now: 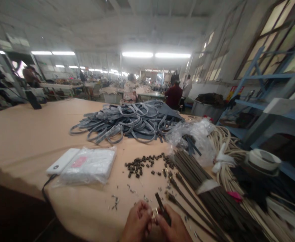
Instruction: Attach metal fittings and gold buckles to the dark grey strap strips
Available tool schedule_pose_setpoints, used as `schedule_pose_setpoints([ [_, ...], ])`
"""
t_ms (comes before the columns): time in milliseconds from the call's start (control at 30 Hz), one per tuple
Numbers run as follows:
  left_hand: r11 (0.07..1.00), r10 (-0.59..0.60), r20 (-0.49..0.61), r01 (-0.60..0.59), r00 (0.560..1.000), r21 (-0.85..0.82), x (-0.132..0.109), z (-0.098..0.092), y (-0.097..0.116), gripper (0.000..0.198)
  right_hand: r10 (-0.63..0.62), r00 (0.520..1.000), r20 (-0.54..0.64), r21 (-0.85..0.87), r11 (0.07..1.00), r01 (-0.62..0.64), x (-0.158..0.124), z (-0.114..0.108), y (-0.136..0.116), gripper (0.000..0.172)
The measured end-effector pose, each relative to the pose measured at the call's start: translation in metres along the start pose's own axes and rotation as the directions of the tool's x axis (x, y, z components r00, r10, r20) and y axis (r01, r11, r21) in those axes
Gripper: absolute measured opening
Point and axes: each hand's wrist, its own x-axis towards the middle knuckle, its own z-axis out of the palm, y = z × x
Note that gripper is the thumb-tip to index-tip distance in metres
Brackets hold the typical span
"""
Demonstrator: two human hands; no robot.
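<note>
We've got our left hand (pixel 138 218) pinching a metal buckle (pixel 154 212) at 6 o'clock over the counter (pixel 31 134); our right hand (pixel 174 222) grips a dark strap (pixel 159 201), tip toward 11. Buckle's probably light, rigid, kinda slippery, so we'd pinch its frame; strap's likely bendy.

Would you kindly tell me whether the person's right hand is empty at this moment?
No, the right hand holds a dark strap, whose end sticks out above the table.
</note>
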Motion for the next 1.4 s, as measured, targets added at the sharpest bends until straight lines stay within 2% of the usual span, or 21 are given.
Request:
schedule_pose_setpoints([
  [33, 0.996, 0.088, 0.02, -0.088, 0.996, 0.034, -0.002, 0.002, 0.0, 0.032, 0.082, 0.996, 0.028, 0.082, 0.993, -0.084, -0.001, -0.001, -0.003, 0.026],
  [100, 0.985, 0.143, 0.044, -0.146, 0.989, 0.087, -0.005, 0.006, 0.001, 0.031, 0.19, 0.976, 0.106, 0.246, 0.946, -0.211, -0.002, -0.003, -0.008, 0.027],
  [167, 0.988, 0.133, 0.051, -0.136, 0.99, 0.07, -0.007, 0.009, 0.001, 0.028, 0.24, 0.963, 0.127, 0.361, 0.893, -0.27, -0.002, -0.006, -0.011, 0.027],
  [267, 0.997, 0.071, 0.064, -0.069, 0.995, -0.036, -0.009, 0.012, 0.0, 0.025, 0.278, 0.953, 0.117, 0.415, 0.859, -0.301, -0.002, -0.008, -0.011, 0.026],
  [433, 0.968, 0.003, 0.085, 0.018, 0.996, -0.25, -0.011, 0.012, -0.003, 0.027, 0.309, 0.946, 0.096, 0.42, 0.849, -0.319, -0.003, -0.008, -0.006, 0.027],
  [533, 0.954, -0.031, 0.098, 0.059, 0.995, -0.293, -0.01, 0.011, -0.001, 0.029, 0.319, 0.944, 0.083, 0.421, 0.848, -0.323, -0.001, -0.006, -0.005, 0.028],
  [633, 0.959, -0.05, 0.081, 0.071, 0.995, -0.275, -0.009, 0.011, -0.001, 0.027, 0.317, 0.945, 0.077, 0.401, 0.858, -0.32, 0.0, -0.003, -0.004, 0.028],
  [733, 0.964, -0.038, 0.076, 0.057, 0.996, -0.26, -0.008, 0.01, -0.002, 0.024, 0.265, 0.961, 0.077, 0.34, 0.899, -0.275, -0.001, -0.003, -0.002, 0.027],
  [900, 0.977, -0.041, 0.007, 0.042, 0.999, -0.21, -0.006, 0.003, 0.002, 0.024, 0.253, 0.964, 0.081, 0.277, 0.924, -0.266, -0.007, -0.012, 0.004, 0.026],
  [1100, 0.969, -0.093, -0.045, 0.08, 0.995, -0.232, -0.006, -0.005, 0.005, 0.03, 0.18, 0.949, 0.259, 0.125, 0.968, -0.217, -0.015, -0.023, 0.012, 0.024],
  [1233, 0.967, -0.111, -0.033, 0.1, 0.993, -0.236, -0.008, -0.004, 0.005, 0.03, 0.162, 0.933, 0.32, 0.16, 0.962, -0.222, -0.018, -0.024, 0.01, 0.024],
  [1400, 0.967, -0.152, 0.031, 0.155, 0.988, -0.203, -0.012, 0.0, 0.007, 0.03, 0.163, 0.933, 0.322, 0.13, 0.968, -0.214, -0.018, -0.026, 0.007, 0.024],
])
